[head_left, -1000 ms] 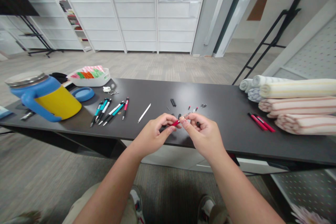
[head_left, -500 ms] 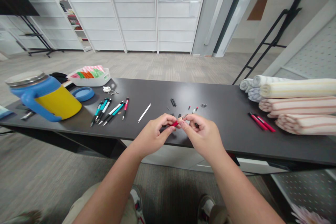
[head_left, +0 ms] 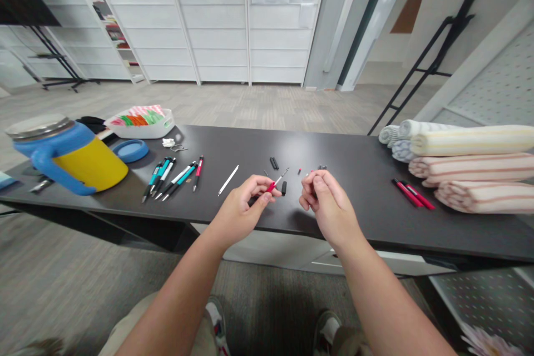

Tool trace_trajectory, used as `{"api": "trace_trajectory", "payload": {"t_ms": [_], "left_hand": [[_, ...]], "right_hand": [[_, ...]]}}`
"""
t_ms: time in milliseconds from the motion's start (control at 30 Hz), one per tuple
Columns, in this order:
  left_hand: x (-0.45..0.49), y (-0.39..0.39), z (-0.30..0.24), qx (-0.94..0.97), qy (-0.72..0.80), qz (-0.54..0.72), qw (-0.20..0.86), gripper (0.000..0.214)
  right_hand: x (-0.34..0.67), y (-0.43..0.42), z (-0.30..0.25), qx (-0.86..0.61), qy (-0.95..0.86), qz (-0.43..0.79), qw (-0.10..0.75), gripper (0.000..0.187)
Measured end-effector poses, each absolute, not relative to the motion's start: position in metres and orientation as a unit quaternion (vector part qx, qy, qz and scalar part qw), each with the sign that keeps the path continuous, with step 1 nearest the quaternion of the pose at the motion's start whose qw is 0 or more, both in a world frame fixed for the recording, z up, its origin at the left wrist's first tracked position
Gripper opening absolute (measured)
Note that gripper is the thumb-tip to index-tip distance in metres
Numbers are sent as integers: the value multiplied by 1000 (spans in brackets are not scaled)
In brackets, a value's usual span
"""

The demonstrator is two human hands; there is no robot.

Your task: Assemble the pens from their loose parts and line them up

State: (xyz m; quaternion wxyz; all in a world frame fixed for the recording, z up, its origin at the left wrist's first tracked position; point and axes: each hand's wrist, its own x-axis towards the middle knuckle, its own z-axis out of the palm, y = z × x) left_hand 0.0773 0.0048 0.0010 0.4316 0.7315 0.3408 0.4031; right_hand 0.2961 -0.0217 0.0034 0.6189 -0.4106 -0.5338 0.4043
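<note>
— Where was the red pen piece (head_left: 273, 183) at that moment?

— In the left hand (head_left: 244, 206), above the near part of the bench (head_left: 396, 217). The grip was clamped on it. Thumb and forefinger pinched the red end, and its thin metal tip pointed up and away to the right.

— And the right hand (head_left: 327, 203)?

— It was apart from the left, a little to its right, also over the bench. Its fingers were curled in toward the thumb. I could not tell whether that grip was closed on anything, since the fingers hid the inside of it.

— What lay close by?

— A short black part (head_left: 284, 188) lay on the bench between the two hands, just beside the metal tip. Farther back lay two black sleeves (head_left: 273, 163) side by side. Some tiny bits (head_left: 322, 167) lay just past the right hand's fingertips.

— And out to the sides?

— Left of the hands a white refill (head_left: 228, 180) lay slantwise, then a loose row of pens (head_left: 169, 173). Beyond those stood a yellow jug (head_left: 83, 164) with a blue handle. On the right, two red pens (head_left: 411, 193) lay near the stacked rolled towels (head_left: 475, 169).
</note>
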Motion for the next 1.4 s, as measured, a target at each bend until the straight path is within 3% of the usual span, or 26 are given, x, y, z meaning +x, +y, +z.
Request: {"api": "trace_trajectory", "payload": {"t_ms": [167, 333, 533, 1167, 1400], "left_hand": [[78, 6, -1, 736, 357, 410, 404, 21], [79, 6, 1, 740, 367, 394, 402, 19], [79, 4, 2, 754, 361, 375, 402, 19], [79, 2, 7, 771, 353, 365, 384, 18], [79, 1, 10, 769, 353, 363, 391, 22]], "right_hand": [[304, -19, 6, -500, -556, 235, 621, 31], [308, -22, 9, -487, -490, 229, 686, 36], [306, -32, 22, -488, -495, 220, 685, 29], [307, -32, 20, -522, -548, 245, 605, 33], [312, -31, 24, -516, -655, 260, 488, 24]]}}
